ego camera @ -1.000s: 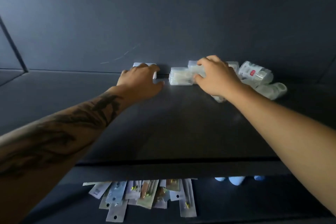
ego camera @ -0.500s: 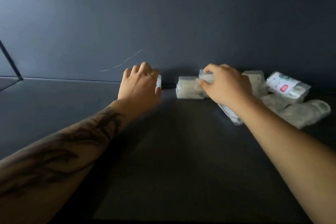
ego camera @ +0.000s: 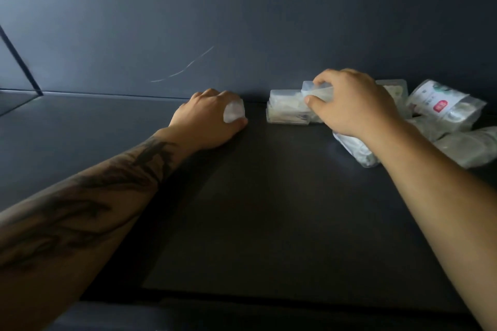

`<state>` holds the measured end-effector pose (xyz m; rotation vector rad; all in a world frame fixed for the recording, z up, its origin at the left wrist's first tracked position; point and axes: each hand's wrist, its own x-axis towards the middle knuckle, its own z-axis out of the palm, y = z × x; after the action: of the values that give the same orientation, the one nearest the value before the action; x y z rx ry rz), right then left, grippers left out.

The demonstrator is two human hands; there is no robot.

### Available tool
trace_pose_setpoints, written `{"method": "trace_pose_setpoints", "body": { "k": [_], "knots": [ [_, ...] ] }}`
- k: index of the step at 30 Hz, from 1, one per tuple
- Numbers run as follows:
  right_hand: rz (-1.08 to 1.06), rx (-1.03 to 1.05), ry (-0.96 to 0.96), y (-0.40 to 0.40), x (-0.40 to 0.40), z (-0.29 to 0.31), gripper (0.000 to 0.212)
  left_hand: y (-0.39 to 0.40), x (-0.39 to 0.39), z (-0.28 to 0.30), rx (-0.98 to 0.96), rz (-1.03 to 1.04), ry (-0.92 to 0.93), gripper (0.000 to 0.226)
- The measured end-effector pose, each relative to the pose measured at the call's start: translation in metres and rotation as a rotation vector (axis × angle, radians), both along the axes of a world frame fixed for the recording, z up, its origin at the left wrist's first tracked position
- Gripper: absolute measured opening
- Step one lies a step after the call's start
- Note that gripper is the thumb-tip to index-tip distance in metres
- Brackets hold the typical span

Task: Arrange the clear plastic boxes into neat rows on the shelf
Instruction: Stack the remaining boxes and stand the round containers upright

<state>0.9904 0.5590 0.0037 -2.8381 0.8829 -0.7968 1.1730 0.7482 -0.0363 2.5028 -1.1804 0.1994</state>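
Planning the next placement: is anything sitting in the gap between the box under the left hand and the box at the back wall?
Nothing visible. The shelf lies bare between the left hand with its box and the box at the wall. The right hand grips another box.

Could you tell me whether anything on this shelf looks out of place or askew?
Yes: right of the right hand, packets lie heaped at angles, and one box under the wrist sits skewed. A pale scratch marks the back wall.
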Motion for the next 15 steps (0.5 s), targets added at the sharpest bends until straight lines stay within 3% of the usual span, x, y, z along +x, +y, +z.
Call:
{"method": "trace_pose_setpoints", "body": {
  "k": [11, 15],
  "knots": [
    [0.369, -0.029, -0.057, 0.045, 0.0, -0.007, 0.041, 0.047, -0.047, -0.002, -0.003, 0.137, -0.013, 0.059],
    [0.512, 0.047, -0.07, 0.065, 0.001, -0.011, 0.041, 0.088, -0.083, -0.004, -0.008, 0.21, -0.032, 0.057]
  ]
}}
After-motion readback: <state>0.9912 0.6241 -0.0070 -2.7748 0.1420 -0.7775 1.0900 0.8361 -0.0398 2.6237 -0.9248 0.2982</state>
